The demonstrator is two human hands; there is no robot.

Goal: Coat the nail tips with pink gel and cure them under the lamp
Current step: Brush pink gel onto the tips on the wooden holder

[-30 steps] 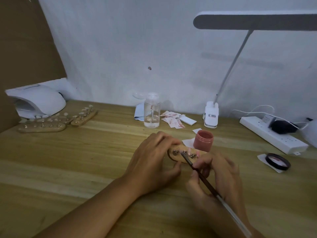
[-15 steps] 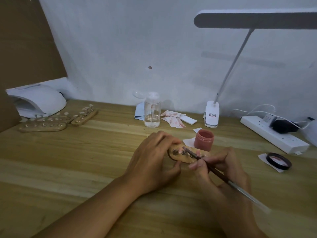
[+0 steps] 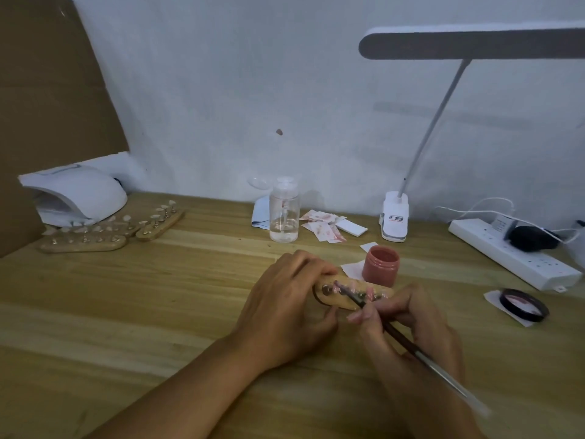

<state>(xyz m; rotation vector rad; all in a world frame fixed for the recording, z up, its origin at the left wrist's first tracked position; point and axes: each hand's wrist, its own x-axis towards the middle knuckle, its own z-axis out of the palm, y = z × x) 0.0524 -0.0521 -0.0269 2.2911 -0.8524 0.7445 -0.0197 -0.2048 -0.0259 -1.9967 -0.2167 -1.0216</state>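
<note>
**Brush on tips, holder pinned mid-table**

Left hand [image 3: 285, 308] gripped the left end of the oblong wooden nail-tip holder [image 3: 340, 301], fingers curled over its far edge, thumb at the near edge; holder lay flat on the light wooden table [image 3: 126, 296], centre-right, just in front of the open pink gel jar [image 3: 380, 266]. Right hand [image 3: 408, 324] pinched the thin dark-handled brush [image 3: 400, 339] pen-style between thumb and fingertips; pale rear end of the handle ran back toward bottom right; bristle end sat over the small pink-coated nail tips [image 3: 353, 285] near the holder's left end; exact contact too small to tell. Jar stood upright beside a white paper scrap [image 3: 351, 270], lid off; round black jar lid [image 3: 524, 304] lay well to the right. White domed curing lamp [image 3: 79, 193] sat far left by the wall, well apart from the held holder; more wooden holders with pale tips [image 3: 84, 243] lay just in front of it. Clear plastic pump bottle [image 3: 284, 213], pink-stained paper wipes [image 3: 323, 226], white clip-on desk lamp [image 3: 394, 220] and white power strip [image 3: 512, 253] lined the back edge.
</note>
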